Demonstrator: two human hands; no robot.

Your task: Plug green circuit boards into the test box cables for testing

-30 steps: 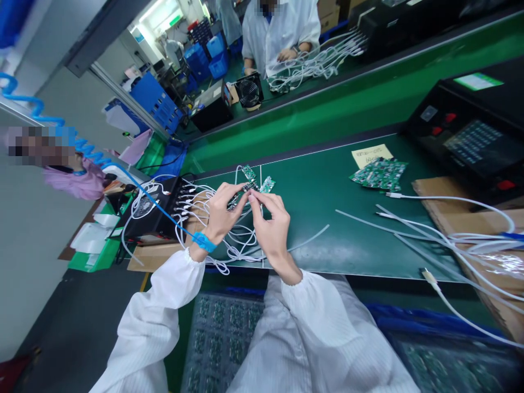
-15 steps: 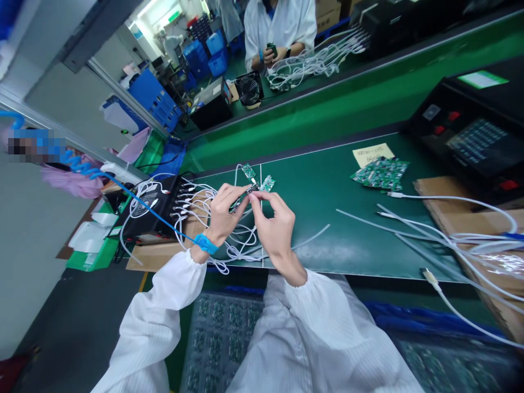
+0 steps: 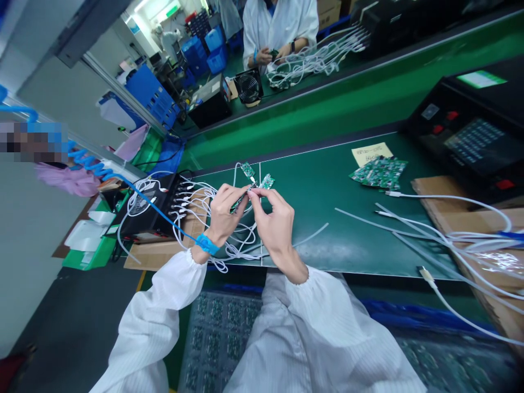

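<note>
My left hand (image 3: 223, 215), with a blue wrist strap (image 3: 207, 244) below it, is closed on a small green circuit board (image 3: 240, 204). Fingertips of my right hand (image 3: 275, 221) pinch at the board's upper end, touching the left fingers. Whether a plug sits between the right fingertips is hidden. Just beyond the hands lie two more circuit boards, one (image 3: 248, 170) joined to a white cable and another (image 3: 267, 181) to its right. White cables (image 3: 241, 248) run in loops beneath and left of my hands.
A black box with cable sockets (image 3: 153, 210) stands left on cardboard. Piled circuit boards (image 3: 379, 172) lie by a yellow note (image 3: 370, 153). At right are a black tester with a screen (image 3: 475, 144) and white cables (image 3: 475, 240). A co-worker (image 3: 280, 33) sits across the green divider.
My fingers have shifted very slightly and the held board is tilted more edge-on. Across the divider, the co-worker's hands have lowered a little with the small item held there.
</note>
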